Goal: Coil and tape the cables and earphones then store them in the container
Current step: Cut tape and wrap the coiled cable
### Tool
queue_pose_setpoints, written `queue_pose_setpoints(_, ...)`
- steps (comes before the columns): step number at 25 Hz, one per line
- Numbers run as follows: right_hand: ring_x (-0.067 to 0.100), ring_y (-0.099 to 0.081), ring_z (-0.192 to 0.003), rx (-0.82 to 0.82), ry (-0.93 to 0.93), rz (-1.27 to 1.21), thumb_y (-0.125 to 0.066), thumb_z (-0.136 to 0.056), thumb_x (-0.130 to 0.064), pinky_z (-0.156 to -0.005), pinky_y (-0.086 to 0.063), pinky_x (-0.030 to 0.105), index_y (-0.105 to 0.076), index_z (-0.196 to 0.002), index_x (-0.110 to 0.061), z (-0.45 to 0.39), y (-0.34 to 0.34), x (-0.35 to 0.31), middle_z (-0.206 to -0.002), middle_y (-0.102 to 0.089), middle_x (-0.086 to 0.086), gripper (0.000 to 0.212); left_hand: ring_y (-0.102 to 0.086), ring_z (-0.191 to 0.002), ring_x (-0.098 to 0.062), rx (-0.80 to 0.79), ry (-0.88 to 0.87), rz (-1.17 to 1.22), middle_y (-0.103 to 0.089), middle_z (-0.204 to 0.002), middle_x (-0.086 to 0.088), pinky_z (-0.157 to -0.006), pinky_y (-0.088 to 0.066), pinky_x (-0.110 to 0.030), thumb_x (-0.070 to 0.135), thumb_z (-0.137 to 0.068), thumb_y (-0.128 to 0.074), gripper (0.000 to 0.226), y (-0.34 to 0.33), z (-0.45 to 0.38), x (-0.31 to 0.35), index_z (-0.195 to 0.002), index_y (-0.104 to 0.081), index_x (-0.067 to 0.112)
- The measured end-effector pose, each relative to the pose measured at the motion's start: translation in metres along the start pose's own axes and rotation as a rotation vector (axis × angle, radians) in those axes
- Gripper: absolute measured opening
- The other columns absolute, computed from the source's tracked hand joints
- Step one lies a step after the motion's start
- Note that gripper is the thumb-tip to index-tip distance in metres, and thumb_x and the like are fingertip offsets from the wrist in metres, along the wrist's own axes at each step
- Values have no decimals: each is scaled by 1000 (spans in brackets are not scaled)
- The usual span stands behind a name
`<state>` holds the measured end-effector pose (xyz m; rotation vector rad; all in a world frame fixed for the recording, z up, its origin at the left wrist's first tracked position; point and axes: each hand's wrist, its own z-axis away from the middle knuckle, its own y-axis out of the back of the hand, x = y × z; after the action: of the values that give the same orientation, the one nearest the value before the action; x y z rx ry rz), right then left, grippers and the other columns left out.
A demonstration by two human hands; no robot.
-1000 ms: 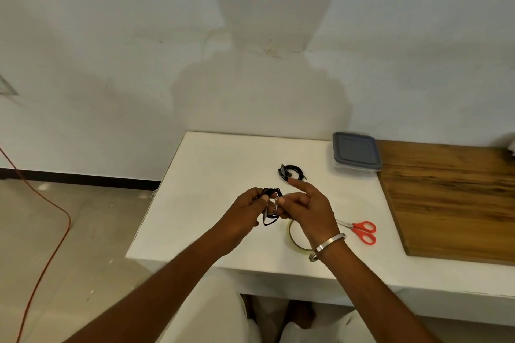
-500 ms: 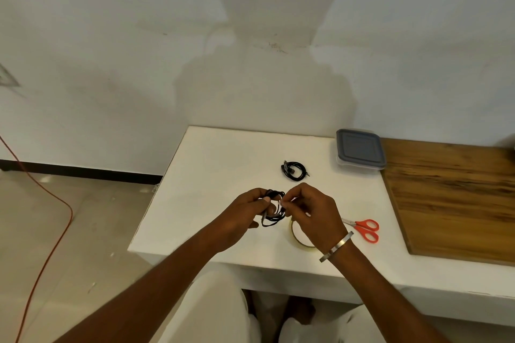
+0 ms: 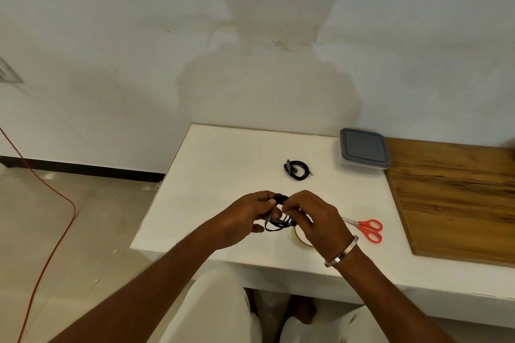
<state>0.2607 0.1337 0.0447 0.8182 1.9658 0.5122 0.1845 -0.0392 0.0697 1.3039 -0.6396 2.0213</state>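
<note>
Above the white table (image 3: pixel 223 175) I hold a black coiled cable (image 3: pixel 278 224) between both hands. My left hand (image 3: pixel 242 217) pinches the coil's left side and my right hand (image 3: pixel 317 217) grips its top and right side. A second black coil (image 3: pixel 297 169) lies on the table further back. The clear container with a grey lid (image 3: pixel 363 151) stands shut at the back, beside the wooden board. A roll of clear tape (image 3: pixel 301 239) lies on the table, partly hidden under my right hand.
Red-handled scissors (image 3: pixel 367 228) lie right of my right hand. A wooden board (image 3: pixel 457 198) covers the table's right part. An orange cord (image 3: pixel 55 203) runs across the floor at left. My knees are under the table's front edge.
My right index finger, stretched out a second ago, has curled back onto the coil. Both hands stay together on the black cable at the same spot above the table.
</note>
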Motion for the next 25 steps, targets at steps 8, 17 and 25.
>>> queue_pose_setpoints(8, 7, -53, -75, -47, -21, -75, -51, -90, -22, -67, -46, 14, -60, -90, -16, -4, 6, 0, -84, -60, 0, 11, -54, -78, -6, -32, 0, 37, -58, -74, 10, -77, -34, -32, 23, -103, -40, 26, 1, 0, 1, -117, -61, 21)
queue_pose_setpoints(17, 8, -52, -75, -109, -60, -67, -52, -91, -23, -67, -45, 14, -60, -91, -17, -3, 3, 2, -84, -59, 0, 10, -56, -71, -1, -67, 1, 2, -56, -72, 11, -73, -35, -30, 23, -103, -40, 24, 3, 3, -1, -116, -60, 22)
queue_pose_setpoints(25, 5, -50, -70, -156, -92, 24, -60, -89, -18, -63, -43, 12, -59, -93, -15, -5, 3, 3, -86, -53, -6, 6, -54, -73, -6, -77, 30, -9, -52, -70, 7, -73, -34, -30, 23, -103, -41, 22, 5, 3, 0, -106, -62, 25)
